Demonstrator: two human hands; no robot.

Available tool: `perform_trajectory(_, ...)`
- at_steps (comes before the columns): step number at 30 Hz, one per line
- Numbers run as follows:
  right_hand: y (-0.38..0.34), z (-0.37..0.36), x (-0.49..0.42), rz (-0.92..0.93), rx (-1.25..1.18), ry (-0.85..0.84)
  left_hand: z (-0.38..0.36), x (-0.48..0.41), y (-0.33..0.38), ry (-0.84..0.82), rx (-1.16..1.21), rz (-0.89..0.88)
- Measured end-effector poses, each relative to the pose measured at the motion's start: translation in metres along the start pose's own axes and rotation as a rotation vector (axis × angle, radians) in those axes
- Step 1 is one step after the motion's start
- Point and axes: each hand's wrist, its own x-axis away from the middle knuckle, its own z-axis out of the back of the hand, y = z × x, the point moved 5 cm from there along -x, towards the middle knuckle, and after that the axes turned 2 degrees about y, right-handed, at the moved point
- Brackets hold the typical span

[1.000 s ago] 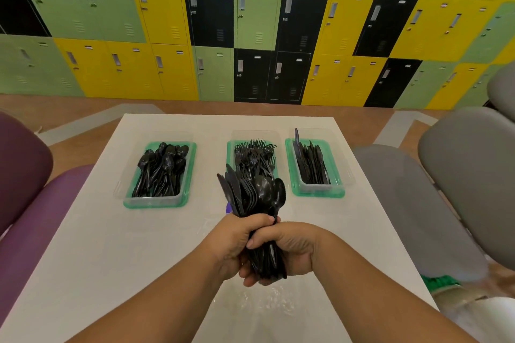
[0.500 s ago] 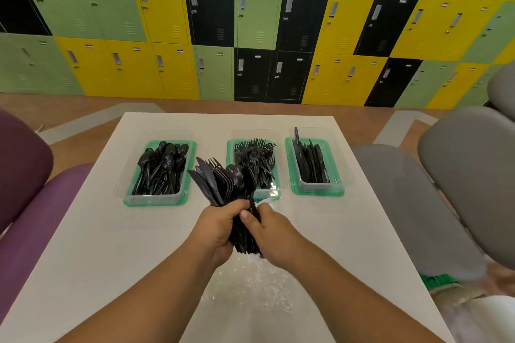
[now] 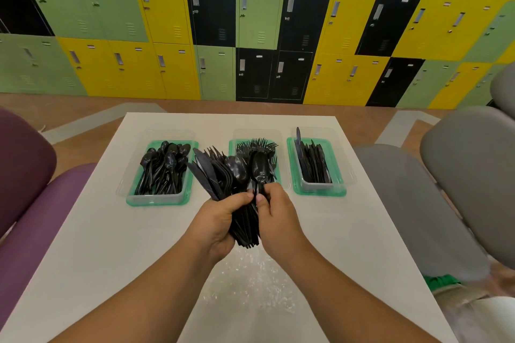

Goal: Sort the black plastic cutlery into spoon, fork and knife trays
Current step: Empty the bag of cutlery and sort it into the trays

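Your bundle of black cutlery [image 3: 231,175] sits at frame centre, and much of it is hidden: the handle ends vanish behind your left hand [image 3: 216,220] and right hand [image 3: 276,217], and the glossy black pieces blur together, so you can't count them. The fanned heads also cover the near part of the fork tray [image 3: 252,145], middle of the three.

The bundle's long axis runs from your palms up toward the top of the frame, leaning slightly left; knife blades splay upper left, fork tines sit behind, spoon bowls on the right.

Your left grip wraps the handles. Your right grip pinches the stem of one spoon [image 3: 260,167] at the bundle's right edge, bowl pointing up.

On the white tabletop [image 3: 92,231], the spoon tray [image 3: 158,198] lies centre left, the knife tray [image 3: 320,189] centre right, each clear on a green base, contents lengthwise up the frame. Crinkled clear plastic [image 3: 250,281] lies below your hands, hard to outline.
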Motion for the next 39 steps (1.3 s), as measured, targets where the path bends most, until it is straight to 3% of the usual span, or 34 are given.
perform_trajectory(7,0.01,-0.008,-0.005,-0.328,-0.374,-0.07,-0.001,0.006,0.003,-0.009,-0.1,-0.036)
perform_trajectory(11,-0.002,-0.01,-0.007,-0.162,-0.193,0.05,-0.009,0.01,-0.002,0.003,-0.037,0.0)
perform_trajectory(15,-0.004,-0.012,-0.005,-0.17,-0.121,0.186,-0.016,0.01,-0.01,0.124,0.068,0.051)
perform_trajectory(21,-0.007,-0.018,0.001,-0.159,-0.028,0.081,-0.011,0.007,-0.016,0.176,0.119,0.129)
perform_trajectory(28,0.002,-0.021,0.002,-0.183,0.03,0.091,-0.003,0.004,-0.025,0.232,0.123,0.172)
perform_trajectory(35,-0.009,-0.025,0.014,0.034,0.162,0.027,0.001,0.0,-0.033,0.183,0.395,0.175)
perform_trajectory(39,-0.007,-0.021,0.01,0.043,0.28,0.015,0.005,0.002,-0.032,0.213,0.215,0.213)
